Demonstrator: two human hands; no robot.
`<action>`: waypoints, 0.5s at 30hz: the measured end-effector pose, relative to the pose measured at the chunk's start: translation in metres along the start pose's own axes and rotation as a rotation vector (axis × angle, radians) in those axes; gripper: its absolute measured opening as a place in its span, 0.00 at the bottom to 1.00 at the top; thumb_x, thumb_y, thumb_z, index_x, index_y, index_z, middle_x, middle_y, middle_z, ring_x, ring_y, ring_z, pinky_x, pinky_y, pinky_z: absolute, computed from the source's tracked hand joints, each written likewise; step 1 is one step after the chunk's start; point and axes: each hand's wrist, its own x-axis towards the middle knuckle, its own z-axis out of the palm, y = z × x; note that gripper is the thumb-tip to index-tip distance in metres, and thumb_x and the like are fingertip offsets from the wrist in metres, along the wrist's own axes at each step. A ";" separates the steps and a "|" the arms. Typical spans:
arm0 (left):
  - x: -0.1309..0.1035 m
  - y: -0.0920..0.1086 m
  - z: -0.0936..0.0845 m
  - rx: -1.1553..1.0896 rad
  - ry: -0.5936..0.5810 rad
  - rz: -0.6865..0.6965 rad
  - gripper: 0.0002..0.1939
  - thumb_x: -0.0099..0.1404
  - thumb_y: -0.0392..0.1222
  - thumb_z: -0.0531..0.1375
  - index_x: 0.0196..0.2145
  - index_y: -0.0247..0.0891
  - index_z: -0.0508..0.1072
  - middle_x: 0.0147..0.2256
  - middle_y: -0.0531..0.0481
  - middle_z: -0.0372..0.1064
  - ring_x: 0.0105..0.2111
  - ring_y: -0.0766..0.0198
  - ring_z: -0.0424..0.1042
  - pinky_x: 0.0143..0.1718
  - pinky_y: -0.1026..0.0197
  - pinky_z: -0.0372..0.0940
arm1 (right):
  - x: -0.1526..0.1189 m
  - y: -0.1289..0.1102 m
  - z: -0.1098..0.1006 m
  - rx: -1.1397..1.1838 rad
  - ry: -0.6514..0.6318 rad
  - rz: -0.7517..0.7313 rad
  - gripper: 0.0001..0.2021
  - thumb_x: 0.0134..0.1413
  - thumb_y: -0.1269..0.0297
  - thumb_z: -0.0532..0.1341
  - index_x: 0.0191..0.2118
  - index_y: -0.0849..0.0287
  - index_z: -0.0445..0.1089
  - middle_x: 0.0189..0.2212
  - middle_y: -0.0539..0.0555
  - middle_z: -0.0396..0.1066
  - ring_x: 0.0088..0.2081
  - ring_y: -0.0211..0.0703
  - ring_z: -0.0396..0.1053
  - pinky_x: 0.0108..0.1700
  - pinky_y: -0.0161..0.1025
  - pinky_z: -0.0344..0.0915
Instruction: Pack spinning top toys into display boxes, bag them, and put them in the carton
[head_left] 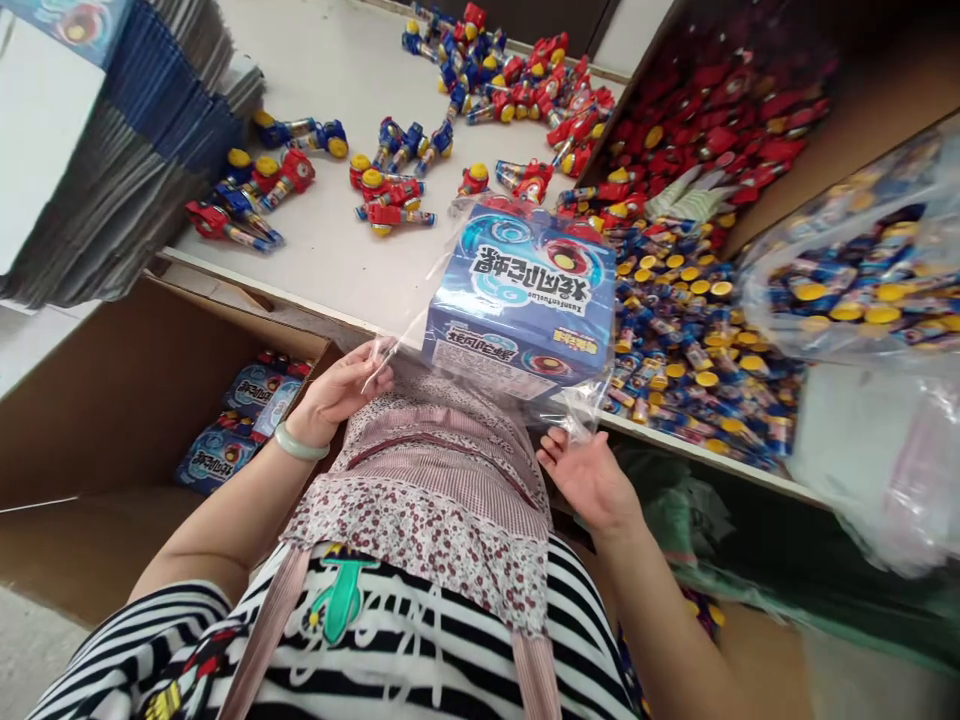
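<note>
A blue printed box [517, 300] sits inside a clear plastic bag [409, 335] at the front edge of the table, its lettering upside down to me. My left hand [349, 385] pinches the bag's left corner between thumb and fingers. On the other side, my right hand [592, 475] has its fingers curled at the bag's right corner, holding the film. Just beyond the box lie small red toys [394, 205] with yellow caps and clear tubes, and blue ones [405, 145] of the same shape.
Flattened printed cartons [150, 150] are stacked at the left. A cardboard box [82, 400] below holds several packed blue boxes [217, 455]. At right, heaped blue-and-yellow pieces [697, 340], red pieces [720, 130], a striped glove [694, 195] and a filled plastic bag [855, 270] lie on the table [300, 270].
</note>
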 end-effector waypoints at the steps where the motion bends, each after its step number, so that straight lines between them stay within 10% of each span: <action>1: 0.001 -0.001 0.000 -0.002 0.001 0.006 0.22 0.52 0.35 0.73 0.45 0.35 0.76 0.26 0.55 0.63 0.26 0.71 0.64 0.32 0.66 0.67 | 0.001 0.002 -0.002 0.014 0.042 -0.030 0.26 0.34 0.36 0.74 0.36 0.49 0.77 0.32 0.47 0.74 0.36 0.39 0.72 0.40 0.39 0.73; 9: 0.013 -0.003 -0.013 0.017 0.102 0.042 0.16 0.52 0.33 0.69 0.40 0.37 0.75 0.27 0.54 0.65 0.23 0.72 0.62 0.25 0.68 0.66 | 0.011 0.020 -0.013 0.075 0.207 -0.339 0.24 0.46 0.39 0.70 0.23 0.53 0.64 0.20 0.44 0.64 0.32 0.40 0.70 0.42 0.43 0.72; 15: 0.016 -0.004 -0.017 0.023 0.063 0.055 0.22 0.49 0.36 0.73 0.43 0.37 0.77 0.23 0.57 0.60 0.17 0.77 0.53 0.14 0.71 0.53 | 0.004 0.019 0.003 0.153 0.202 -0.370 0.20 0.49 0.41 0.70 0.26 0.51 0.67 0.13 0.39 0.42 0.20 0.35 0.49 0.38 0.42 0.68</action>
